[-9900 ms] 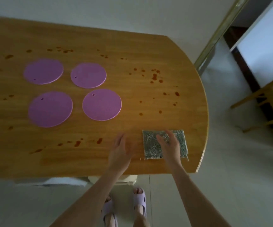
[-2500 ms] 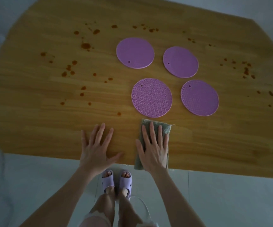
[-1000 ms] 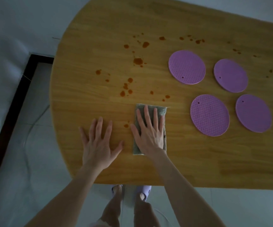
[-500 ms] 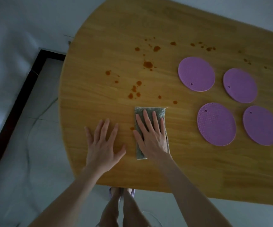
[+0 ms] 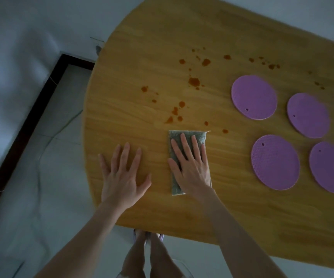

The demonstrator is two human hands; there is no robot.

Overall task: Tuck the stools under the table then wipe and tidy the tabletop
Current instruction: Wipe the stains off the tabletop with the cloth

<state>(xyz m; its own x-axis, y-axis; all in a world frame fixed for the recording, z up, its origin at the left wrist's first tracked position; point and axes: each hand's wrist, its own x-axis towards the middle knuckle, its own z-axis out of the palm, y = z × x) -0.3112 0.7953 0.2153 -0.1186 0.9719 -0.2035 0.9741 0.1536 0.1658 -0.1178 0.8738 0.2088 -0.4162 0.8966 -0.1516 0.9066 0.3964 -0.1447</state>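
While the right hand lies flat, fingers spread, pressing on a folded grey-green cloth of nubbly weave, the left hand rests open-palmed on bare wood just to its left, gripping nothing. The cloth sits near the table's rounded left end, close to the near edge. The top is honey-coloured, grainy timber. Brown stains speckle it just beyond the cloth. Four round purple mats with a dimpled texture lie flat to the right.
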